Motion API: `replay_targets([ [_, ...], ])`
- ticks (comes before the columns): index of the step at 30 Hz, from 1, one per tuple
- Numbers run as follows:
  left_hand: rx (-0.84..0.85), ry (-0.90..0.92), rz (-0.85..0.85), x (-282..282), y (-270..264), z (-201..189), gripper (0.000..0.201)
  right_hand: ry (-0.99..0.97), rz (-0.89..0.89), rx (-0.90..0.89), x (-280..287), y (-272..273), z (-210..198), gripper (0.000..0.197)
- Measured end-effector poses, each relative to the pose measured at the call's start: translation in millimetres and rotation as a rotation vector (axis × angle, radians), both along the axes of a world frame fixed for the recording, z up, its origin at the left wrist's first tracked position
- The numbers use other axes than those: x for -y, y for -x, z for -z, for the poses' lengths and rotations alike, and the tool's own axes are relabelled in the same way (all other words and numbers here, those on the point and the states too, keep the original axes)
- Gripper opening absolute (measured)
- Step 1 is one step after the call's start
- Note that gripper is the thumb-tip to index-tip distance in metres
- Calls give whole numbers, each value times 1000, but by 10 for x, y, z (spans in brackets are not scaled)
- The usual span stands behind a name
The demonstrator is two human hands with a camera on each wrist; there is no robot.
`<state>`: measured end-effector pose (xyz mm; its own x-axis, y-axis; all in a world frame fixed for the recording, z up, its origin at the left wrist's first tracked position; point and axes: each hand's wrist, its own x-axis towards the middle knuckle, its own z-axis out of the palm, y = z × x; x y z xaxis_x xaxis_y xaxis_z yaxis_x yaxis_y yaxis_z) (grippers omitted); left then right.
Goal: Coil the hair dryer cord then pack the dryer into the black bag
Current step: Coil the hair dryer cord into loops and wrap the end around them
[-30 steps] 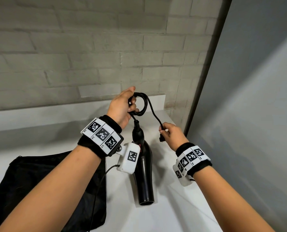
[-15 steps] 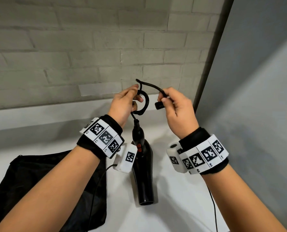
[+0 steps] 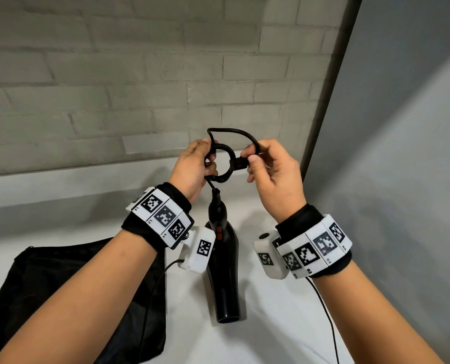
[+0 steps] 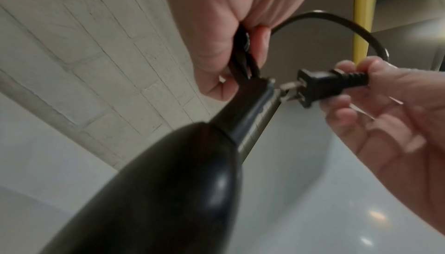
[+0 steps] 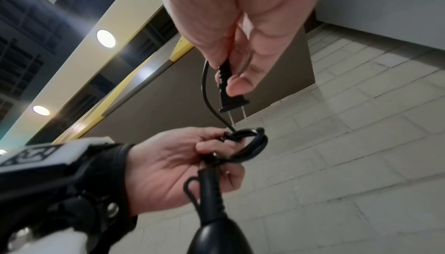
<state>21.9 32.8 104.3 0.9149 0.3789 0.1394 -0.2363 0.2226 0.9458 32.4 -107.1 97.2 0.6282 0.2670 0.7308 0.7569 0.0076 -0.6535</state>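
Above the white table (image 3: 271, 324), one black dryer (image 3: 225, 271) hangs nozzle-down from its cord (image 3: 220, 164), whose small coil the left hand (image 3: 192, 169) pinches. Beside it, the right hand (image 3: 273, 174) pinches the one two-pronged plug (image 4: 332, 86), prongs toward the coil. One black bag (image 3: 48, 285) lies flat on the table at left.

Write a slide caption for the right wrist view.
Left hand grips the coiled cord above the hair dryer; right hand pinches the plug.
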Motion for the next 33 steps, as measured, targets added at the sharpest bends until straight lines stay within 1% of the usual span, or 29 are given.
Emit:
replay_targets([
  [3, 17, 43, 27, 50, 10, -2, 27, 37, 38, -20, -88, -18, 60, 25],
  [5, 41, 67, 42, 70, 23, -2, 28, 37, 88, -25, -134, -59, 107, 18],
  [7, 59, 51, 50, 70, 34, 6, 28, 53, 149, 22, -163, -102, 148, 9],
  [9, 60, 17, 51, 62, 40, 7, 28, 103, 198, 84, -189, -132, 174, 5],
  [14, 43, -51, 42, 21, 55, 0, 27, 196, 255, 170, -234, -188, 183, 4],
  [16, 42, -85, 38, 16, 63, -2, 25, 295, 273, 241, -278, -172, 201, 5],
  [18, 42, -101, 42, 22, 73, -15, 25, 365, 306, 308, -325, -147, 237, 10],
  [20, 43, -109, 69, 32, 88, -29, 24, 326, 339, 256, -339, -138, 231, 16],
  [22, 44, -110, 110, 45, 112, -31, 24, 225, 342, 111, -334, -205, 196, 30],
  [24, 49, -112, 152, 64, 125, -15, 28, 200, 230, -62, -342, -288, 163, 40],
  [26, 60, -102, 178, 79, 121, -4, 28, 189, 68, -211, -376, -343, 157, 45],
  [28, 58, -89, 183, 89, 116, -5, 27, 150, -35, -308, -390, -371, 175, 47],
  [30, 45, -75, 195, 92, 113, -22, 26, 128, -48, -323, -370, -387, 204, 39],
  [32, 21, -59, 198, 81, 110, -37, 26, 160, -35, -258, -330, -413, 283, 24],
  [33, 14, -50, 202, 67, 102, -41, 27, 198, -32, -217, -307, -430, 339, 28],
])
